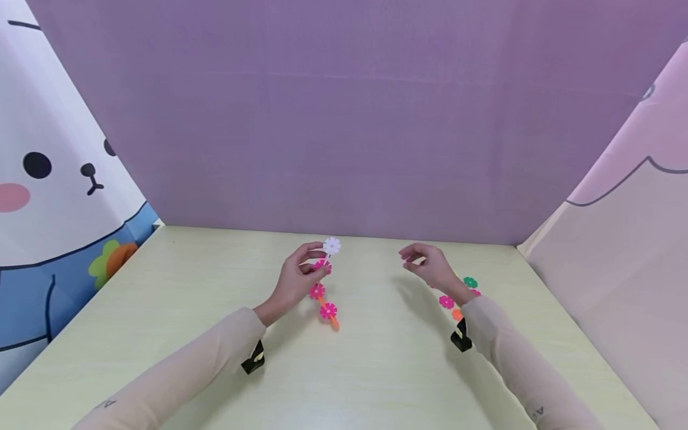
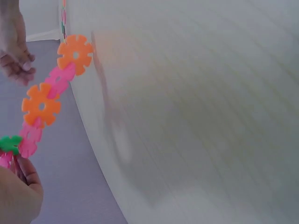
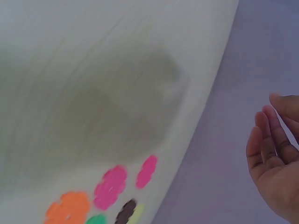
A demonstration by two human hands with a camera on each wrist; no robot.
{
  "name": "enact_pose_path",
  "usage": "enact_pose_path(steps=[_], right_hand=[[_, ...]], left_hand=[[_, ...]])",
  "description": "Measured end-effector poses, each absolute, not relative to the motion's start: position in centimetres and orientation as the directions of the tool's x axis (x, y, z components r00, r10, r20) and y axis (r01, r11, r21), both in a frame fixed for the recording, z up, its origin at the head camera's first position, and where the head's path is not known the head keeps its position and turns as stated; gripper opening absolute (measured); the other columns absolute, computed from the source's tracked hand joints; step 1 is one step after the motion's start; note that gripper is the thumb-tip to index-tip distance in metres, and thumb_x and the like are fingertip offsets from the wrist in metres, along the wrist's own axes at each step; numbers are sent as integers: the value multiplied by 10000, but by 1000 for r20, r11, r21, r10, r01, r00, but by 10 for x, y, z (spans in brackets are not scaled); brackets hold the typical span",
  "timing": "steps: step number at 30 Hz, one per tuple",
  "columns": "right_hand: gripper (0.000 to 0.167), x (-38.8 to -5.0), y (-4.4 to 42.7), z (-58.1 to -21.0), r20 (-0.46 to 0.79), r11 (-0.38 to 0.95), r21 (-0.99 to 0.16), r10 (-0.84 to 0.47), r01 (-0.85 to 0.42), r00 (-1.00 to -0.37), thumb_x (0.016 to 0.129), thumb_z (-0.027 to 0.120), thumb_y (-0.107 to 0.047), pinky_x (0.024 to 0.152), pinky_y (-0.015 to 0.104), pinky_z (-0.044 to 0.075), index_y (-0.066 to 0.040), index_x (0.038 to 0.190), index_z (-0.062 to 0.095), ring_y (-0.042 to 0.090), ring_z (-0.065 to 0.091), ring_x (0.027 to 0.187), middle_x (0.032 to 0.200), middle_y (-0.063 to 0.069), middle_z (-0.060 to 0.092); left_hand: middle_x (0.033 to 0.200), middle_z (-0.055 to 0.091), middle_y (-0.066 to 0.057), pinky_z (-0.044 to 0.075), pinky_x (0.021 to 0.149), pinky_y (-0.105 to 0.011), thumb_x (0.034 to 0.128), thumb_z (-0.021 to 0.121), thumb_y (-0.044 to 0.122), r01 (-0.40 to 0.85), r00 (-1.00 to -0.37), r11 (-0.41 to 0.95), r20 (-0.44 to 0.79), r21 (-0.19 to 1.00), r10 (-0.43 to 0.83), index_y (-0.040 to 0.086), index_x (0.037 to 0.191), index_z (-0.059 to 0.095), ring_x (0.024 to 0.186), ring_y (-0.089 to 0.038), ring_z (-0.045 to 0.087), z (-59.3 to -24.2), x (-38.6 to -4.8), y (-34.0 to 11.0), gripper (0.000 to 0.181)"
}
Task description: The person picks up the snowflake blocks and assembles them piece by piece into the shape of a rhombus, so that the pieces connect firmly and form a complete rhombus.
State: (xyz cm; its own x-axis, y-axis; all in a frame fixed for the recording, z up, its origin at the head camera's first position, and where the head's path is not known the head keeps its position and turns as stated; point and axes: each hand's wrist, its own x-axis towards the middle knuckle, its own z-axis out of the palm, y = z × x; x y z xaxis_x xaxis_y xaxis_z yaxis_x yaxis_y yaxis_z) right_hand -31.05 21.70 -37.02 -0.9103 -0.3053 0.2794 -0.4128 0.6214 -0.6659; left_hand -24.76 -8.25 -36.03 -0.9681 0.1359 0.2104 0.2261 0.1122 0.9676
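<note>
A flower chain (image 1: pixel 317 291) slants over the desk (image 1: pixel 376 370), held by the left hand (image 1: pixel 290 278). That hand's grip is clamped on the chain near its upper end, the thumb and fingers pinching it. A white flower (image 1: pixel 332 245) tops the chain, close by the fingertips. From the left wrist, a green flower (image 2: pixel 10 144) shows at the fingers; below it, 2 pink flowers (image 2: pixel 31 137) alternate with 2 orange flowers (image 2: pixel 42 106) down to the chain's low end. Whether that end touches the desk, I cannot tell.

To the right of the chain, well apart from it, the right hand (image 1: pixel 435 269) hangs over the desk, fingers loosely curved, its grip apart. Farther right of the chain, partly hidden by the right forearm, loose flowers (image 1: pixel 447 302) lie on the desk, among them pink, orange, green, dark and yellow ones. Beyond the chain stands a purple wall (image 1: pixel 344 119); far to its left is a cartoon cloth (image 1: pixel 59 215).
</note>
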Motion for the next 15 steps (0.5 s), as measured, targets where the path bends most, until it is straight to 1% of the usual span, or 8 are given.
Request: enact_pose_path(steps=[3,5,6,9,12,13,15], right_hand=[[217,-310,230,-376,267,651,-642,-304,-404,-915,809,636,16,705,313,522,-12,1025,631,271,612,893,986,176,643],[223,-310,238,-380,257,671,-625,-307,-400,-916,806,635,24,705,327,526,2,1028,625,279,606,897,992,187,635],[228,-310,243,-383,254,679,-615,-311,-401,-916,802,637,31,710,334,528,9,1028,624,287,605,898,994,195,631],[247,-312,254,-390,240,707,-583,-319,-399,-917,784,641,57,735,356,529,36,1029,619,307,600,894,1004,220,623],[252,-314,264,-397,220,740,-542,-331,-397,-918,774,637,71,778,392,519,58,1025,614,320,596,890,998,221,625],[251,-314,267,-399,209,750,-534,-329,-389,-921,772,635,72,782,399,517,64,1022,614,320,594,887,992,218,628],[248,-314,271,-401,182,769,-521,-323,-369,-929,767,636,71,781,410,514,63,1015,615,316,591,883,976,204,633]], left_hand=[[1188,555,-187,541,717,-435,830,625,0,250,-962,132,231,959,143,64,1304,450,751,-184,650,-362,-250,-84,509],[1197,547,-188,524,743,-474,826,633,6,263,-958,126,244,957,150,75,1313,444,728,-183,645,-367,-254,-85,527],[1202,542,-190,531,737,-459,825,636,11,265,-957,121,246,957,152,85,1316,443,712,-175,638,-370,-256,-86,533],[1210,530,-191,554,688,-339,826,641,24,264,-957,111,245,958,157,113,1319,444,679,-138,625,-378,-263,-88,539],[1211,522,-187,538,649,-244,830,637,31,265,-956,114,245,958,160,140,1317,446,658,-102,616,-382,-265,-88,534],[1206,523,-184,541,654,-253,831,635,30,267,-955,117,247,957,161,143,1314,448,660,-96,618,-383,-266,-89,530],[1192,529,-173,551,678,-307,829,638,34,272,-954,120,252,955,162,145,1294,466,672,-93,629,-384,-265,-89,508]])
